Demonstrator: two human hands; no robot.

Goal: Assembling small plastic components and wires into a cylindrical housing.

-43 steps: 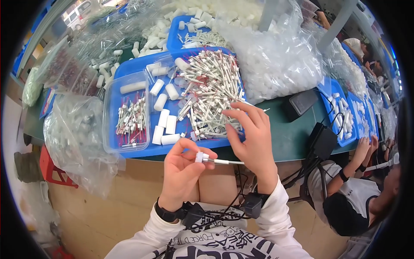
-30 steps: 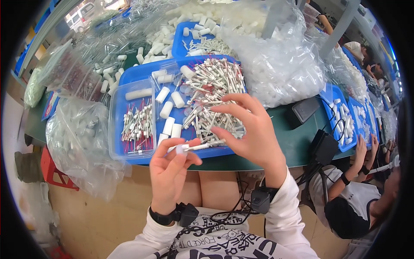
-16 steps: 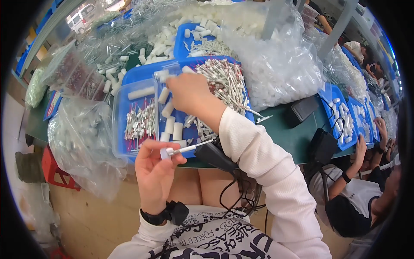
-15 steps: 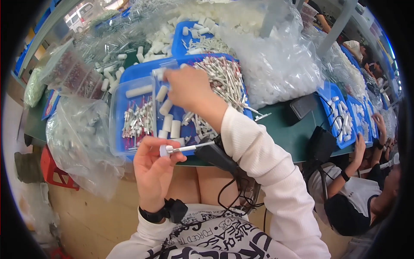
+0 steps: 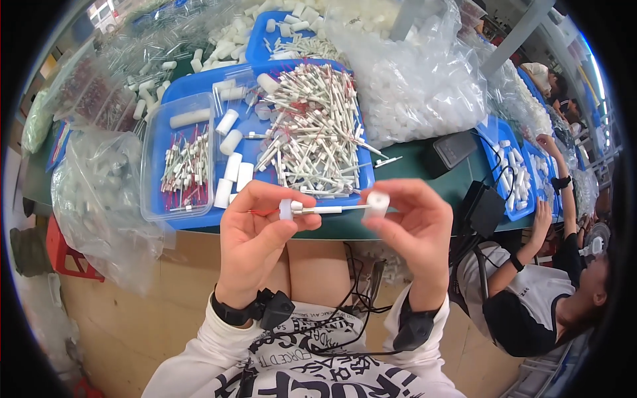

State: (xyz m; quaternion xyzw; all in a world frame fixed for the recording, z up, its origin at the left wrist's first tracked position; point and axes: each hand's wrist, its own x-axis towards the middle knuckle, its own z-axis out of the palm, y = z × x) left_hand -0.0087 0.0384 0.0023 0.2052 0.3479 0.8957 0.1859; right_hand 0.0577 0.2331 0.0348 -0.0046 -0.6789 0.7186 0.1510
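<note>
My left hand (image 5: 262, 229) pinches a thin white rod-shaped part (image 5: 322, 209) by its white cap end, and a red wire trails from that end. The rod points right. In my right hand (image 5: 415, 229) a short white cylinder with a hole in its end (image 5: 377, 201) is gripped between thumb and fingers. The rod's tip reaches the cylinder; whether it has entered the hole I cannot tell. Behind my hands a blue tray (image 5: 264, 178) holds a heap of similar white rods with red wires (image 5: 312, 126) and several loose white cylinders (image 5: 231, 142).
A clear plastic box (image 5: 147, 179) of small wired parts sits in the tray's left side. Clear bags (image 5: 424, 86) bulge behind and at left. Black adapters (image 5: 450, 151) and cables lie at right. A co-worker (image 5: 537, 292) sits further right beside more blue trays.
My right hand has come back from the tray with a white cylinder and now meets the rod in front of me. My left hand still holds the rod. The view has shifted slightly.
</note>
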